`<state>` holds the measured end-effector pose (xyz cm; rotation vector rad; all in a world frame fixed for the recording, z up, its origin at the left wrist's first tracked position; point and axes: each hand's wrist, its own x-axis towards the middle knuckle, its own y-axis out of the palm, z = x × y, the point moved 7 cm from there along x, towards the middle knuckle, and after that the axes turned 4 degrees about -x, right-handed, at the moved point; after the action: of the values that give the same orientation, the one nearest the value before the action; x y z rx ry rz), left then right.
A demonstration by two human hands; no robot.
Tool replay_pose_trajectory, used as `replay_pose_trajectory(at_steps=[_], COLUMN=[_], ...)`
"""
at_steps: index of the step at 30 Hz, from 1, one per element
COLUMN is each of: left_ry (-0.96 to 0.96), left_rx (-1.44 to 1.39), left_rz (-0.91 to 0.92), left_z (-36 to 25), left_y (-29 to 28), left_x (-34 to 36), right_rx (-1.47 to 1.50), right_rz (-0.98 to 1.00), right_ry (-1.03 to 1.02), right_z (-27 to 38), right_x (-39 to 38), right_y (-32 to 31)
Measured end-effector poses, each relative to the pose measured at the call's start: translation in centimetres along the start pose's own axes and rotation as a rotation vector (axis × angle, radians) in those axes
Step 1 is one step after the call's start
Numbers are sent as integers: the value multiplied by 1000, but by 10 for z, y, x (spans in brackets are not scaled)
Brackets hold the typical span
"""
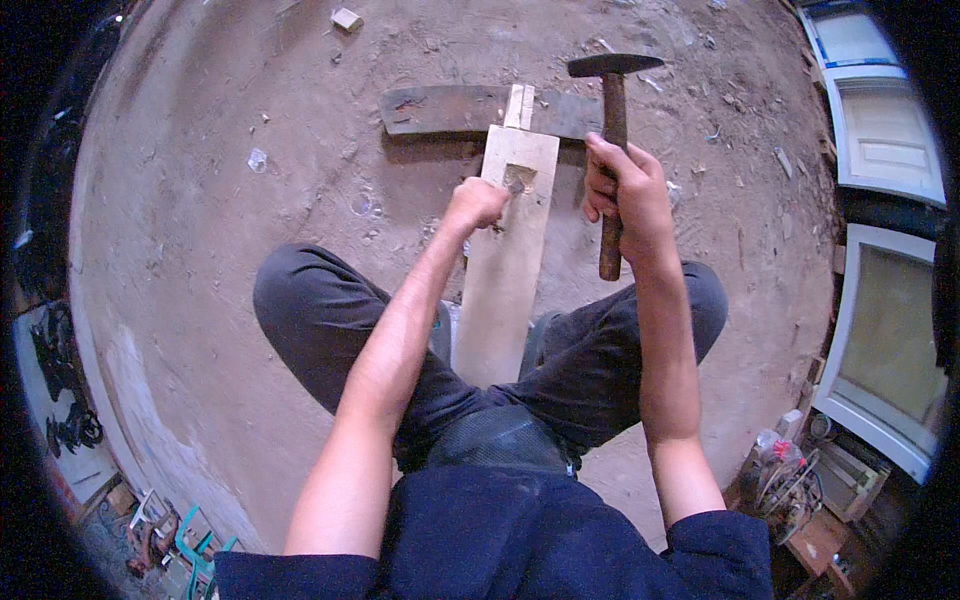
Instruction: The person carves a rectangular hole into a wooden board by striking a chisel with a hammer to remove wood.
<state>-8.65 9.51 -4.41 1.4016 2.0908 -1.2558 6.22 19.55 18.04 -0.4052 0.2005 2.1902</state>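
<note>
A pale wooden plank (502, 300) lies lengthwise between my bent legs, with a rectangular recess near its far end and a narrow piece (520, 102) beyond. That end rests across a weathered dark board (432, 112). My left hand (478, 204) is closed on a chisel (514, 186) at the recess; most of the tool is hidden by my fingers. My right hand (632, 200) grips a hammer (614, 64) by its wooden handle, raised to the right of the plank, head at the top.
Pale frames with panes (872, 118) stand along the right edge. At lower right is a cluttered pile with wooden pieces (812, 535); at lower left, more clutter with turquoise items (192, 530). Small scraps (347, 20) lie on the dusty floor (200, 220).
</note>
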Motion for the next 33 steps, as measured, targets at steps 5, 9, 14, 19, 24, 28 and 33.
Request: replay_pose_trajectory(at_steps=[5, 9, 14, 19, 24, 28, 33], left_ry=[342, 322, 354, 356, 391, 420, 634], left_rx=[358, 420, 528, 658, 788, 885, 1374], left_rz=[-108, -88, -105, -102, -99, -27, 120], left_z=[-65, -81, -89, -96, -100, -118, -156], left_y=[15, 28, 37, 28, 24, 22, 15], left_x=[-46, -62, -65, -68, -58, -48, -37], right_rx=[721, 1320, 1456, 1544, 1668, 1722, 1776], right_rz=[250, 304, 212, 273, 298, 334, 345], right_ry=[239, 406, 382, 371, 407, 369, 350], right_z=[-10, -19, -27, -7, 8, 14, 25], right_x=[1, 6, 13, -7, -26, -33, -50], right_y=[-4, -6, -15, -14, -13, -22, -31])
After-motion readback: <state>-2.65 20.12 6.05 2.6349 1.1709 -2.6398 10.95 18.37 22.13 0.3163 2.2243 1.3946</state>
